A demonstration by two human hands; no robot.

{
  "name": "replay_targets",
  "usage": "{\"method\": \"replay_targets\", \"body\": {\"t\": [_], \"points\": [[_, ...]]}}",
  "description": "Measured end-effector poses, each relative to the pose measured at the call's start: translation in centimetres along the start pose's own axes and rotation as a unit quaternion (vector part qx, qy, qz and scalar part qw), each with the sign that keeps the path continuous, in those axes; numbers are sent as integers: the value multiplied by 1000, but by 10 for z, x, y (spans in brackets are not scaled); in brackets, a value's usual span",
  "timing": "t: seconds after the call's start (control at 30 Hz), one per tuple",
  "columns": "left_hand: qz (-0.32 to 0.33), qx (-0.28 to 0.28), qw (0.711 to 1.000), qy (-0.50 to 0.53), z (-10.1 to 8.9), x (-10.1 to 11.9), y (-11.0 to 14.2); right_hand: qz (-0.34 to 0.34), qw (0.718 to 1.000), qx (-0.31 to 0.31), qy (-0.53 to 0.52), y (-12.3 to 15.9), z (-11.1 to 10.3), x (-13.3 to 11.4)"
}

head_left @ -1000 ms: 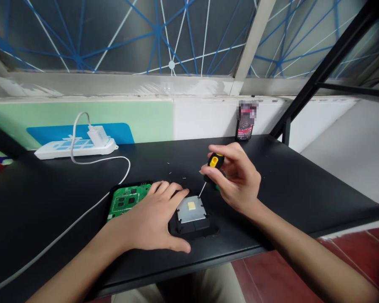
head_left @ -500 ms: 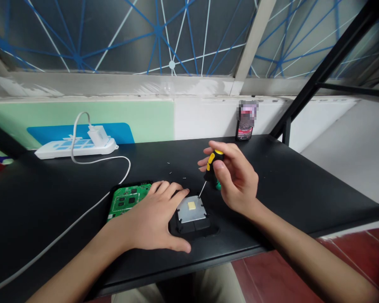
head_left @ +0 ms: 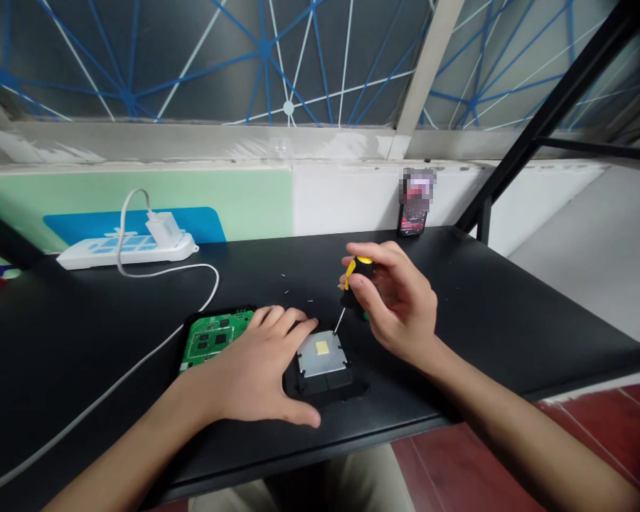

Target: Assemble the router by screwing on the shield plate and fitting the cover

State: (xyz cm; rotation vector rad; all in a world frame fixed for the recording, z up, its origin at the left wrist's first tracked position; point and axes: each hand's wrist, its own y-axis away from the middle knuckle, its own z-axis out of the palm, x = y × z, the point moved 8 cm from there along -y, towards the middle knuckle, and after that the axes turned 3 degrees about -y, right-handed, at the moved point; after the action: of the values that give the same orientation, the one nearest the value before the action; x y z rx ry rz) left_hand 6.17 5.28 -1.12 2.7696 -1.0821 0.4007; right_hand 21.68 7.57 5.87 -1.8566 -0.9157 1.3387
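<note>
My right hand [head_left: 405,306] pinches a yellow-and-black screwdriver [head_left: 360,274] between thumb and fingers. The screwdriver leans a little, its thin tip at the upper right corner of a silver metal plate [head_left: 312,364]. A small pale yellow square pad [head_left: 321,348] sits on that plate, which is set in a black plastic housing [head_left: 331,382]. My left hand [head_left: 250,370] lies with spread fingers over the housing's left side, hiding part of it. Left of that hand is a green circuit board [head_left: 208,338], partly covered. Something small and green shows behind the right palm, mostly hidden.
Several tiny screws [head_left: 310,301] lie on the black table [head_left: 491,320] beyond the housing. A white power strip [head_left: 128,245] with a plugged-in charger [head_left: 163,229] stands at the back left, its white cable [head_left: 139,377] running forward. A phone [head_left: 413,213] leans against the wall.
My right fingers and thumb have shifted slightly around the screwdriver handle, which looks turned a little. The tip stays at the plate's corner; my left hand keeps its place.
</note>
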Motion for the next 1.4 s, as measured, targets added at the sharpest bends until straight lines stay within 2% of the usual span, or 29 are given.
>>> {"method": "replay_targets", "body": {"t": [0.67,0.9,1.13,1.23,1.4], "points": [[-3,-7,1000,5,1,0,0,21,1000,4,-14,1,3,1],[1,6,1000,6,0,-1,1,17,1000,11,13,0,6,0],[5,14,1000,4,3,-3,2,-8,1000,0,-24,3,7,7],[8,17,1000,1,2,-3,2,-23,1000,-5,-9,1,6,6],[1,-6,1000,-14,3,-2,1,-10,999,-14,41,-3,5,7]]}}
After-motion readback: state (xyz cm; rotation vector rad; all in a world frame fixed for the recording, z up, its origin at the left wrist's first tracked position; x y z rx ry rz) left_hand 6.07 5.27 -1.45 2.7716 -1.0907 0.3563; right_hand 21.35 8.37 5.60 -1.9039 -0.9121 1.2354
